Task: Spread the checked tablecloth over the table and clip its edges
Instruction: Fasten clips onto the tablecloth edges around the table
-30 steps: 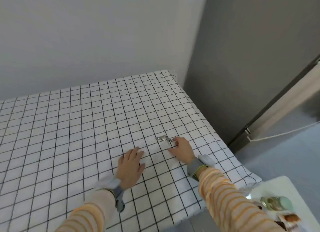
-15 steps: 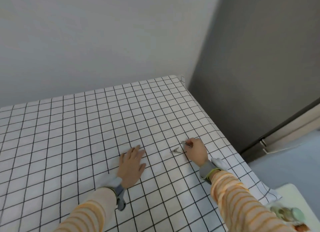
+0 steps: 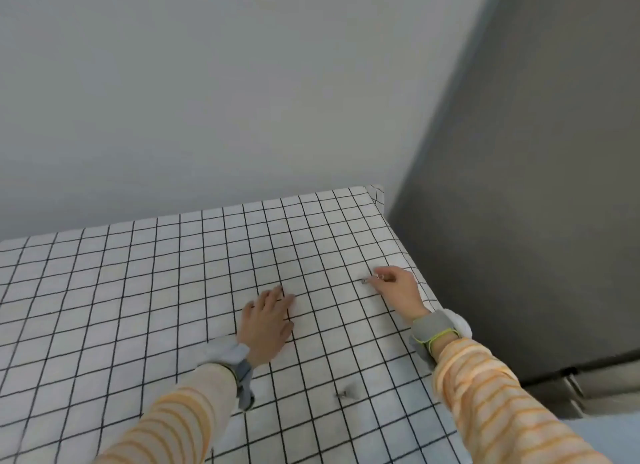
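The white tablecloth with a black check (image 3: 166, 290) lies spread flat over the table, its right edge hanging down along the side. My left hand (image 3: 266, 321) rests palm down on the cloth near the middle, fingers slightly apart. My right hand (image 3: 398, 290) is close to the cloth's right edge and pinches a small metal clip (image 3: 372, 279) between thumb and fingers, just above the cloth. A second small metal clip (image 3: 344, 393) lies loose on the cloth between my forearms.
A pale wall runs behind the table. A dark grey wall or panel (image 3: 536, 203) stands close along the right side. A light skirting strip (image 3: 595, 384) and bluish floor show at the lower right.
My right hand lifted one clip off the cloth and carried it farther away toward the right edge. The other clip stayed on the cloth. My left hand stayed flat.
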{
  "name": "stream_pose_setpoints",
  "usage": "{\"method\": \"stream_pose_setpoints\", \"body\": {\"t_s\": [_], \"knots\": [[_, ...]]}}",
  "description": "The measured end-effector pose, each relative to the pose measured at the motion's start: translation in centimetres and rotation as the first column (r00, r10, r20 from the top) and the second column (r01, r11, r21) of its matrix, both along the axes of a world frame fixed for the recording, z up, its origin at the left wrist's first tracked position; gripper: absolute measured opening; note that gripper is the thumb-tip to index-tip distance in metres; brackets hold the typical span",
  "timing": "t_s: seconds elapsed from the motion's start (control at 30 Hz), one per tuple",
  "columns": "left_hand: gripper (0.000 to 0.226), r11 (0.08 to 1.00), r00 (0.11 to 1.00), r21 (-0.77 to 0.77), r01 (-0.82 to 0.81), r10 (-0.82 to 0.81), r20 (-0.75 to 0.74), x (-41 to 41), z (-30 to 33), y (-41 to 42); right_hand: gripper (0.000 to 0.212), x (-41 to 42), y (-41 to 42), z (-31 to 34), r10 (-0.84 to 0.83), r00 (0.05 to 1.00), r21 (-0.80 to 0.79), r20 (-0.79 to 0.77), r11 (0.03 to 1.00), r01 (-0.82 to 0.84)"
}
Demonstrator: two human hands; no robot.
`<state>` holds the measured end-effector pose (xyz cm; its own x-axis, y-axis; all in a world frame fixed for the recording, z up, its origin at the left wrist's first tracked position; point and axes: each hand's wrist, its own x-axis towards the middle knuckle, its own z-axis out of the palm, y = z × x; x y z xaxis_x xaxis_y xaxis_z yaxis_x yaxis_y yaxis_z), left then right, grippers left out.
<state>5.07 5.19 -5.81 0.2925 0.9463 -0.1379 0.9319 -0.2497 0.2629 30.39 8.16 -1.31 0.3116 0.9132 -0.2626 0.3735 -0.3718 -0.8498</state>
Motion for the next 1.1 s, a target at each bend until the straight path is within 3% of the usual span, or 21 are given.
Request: {"method": "stream_pose_setpoints", "body": {"t_s": [0.13,0.37,0.7,0.87,1.03,1.1], "knots": [[0.051,0.999,1.000,0.053,-0.002,0.001,0.019,2.5,-0.6,5.2,0.038,1.6,4.6,-0.8,-0.058,0.982,-0.016,-0.178,0.998,0.055],[0.050,0.997,0.999,0.078,-0.013,0.015,-0.034,7.5,-1.0,14.2,0.029,3.3,12.9,-1.9,0.008,0.950,-0.008,-0.311,1.000,-0.011],[0.048,0.981,0.995,0.169,-0.095,0.090,0.038,12.1,-2.6,24.0,0.037,4.0,22.0,-2.9,0.166,0.922,0.109,-0.351,0.985,-0.136],[0.043,0.964,0.978,0.189,-0.190,0.170,0.118,13.5,-3.2,27.5,0.036,5.0,25.7,-2.5,0.169,0.905,0.087,-0.391,0.985,-0.146],[0.034,0.942,0.930,-0.025,-0.335,0.334,0.154,14.4,-2.5,31.6,0.029,5.5,29.2,-1.9,0.205,0.907,0.052,-0.368,0.978,-0.200],[0.035,0.943,0.934,-0.028,-0.331,0.332,0.128,14.4,-2.5,32.1,0.030,5.2,29.9,-1.8,0.239,0.904,0.050,-0.354,0.970,-0.237]]}}
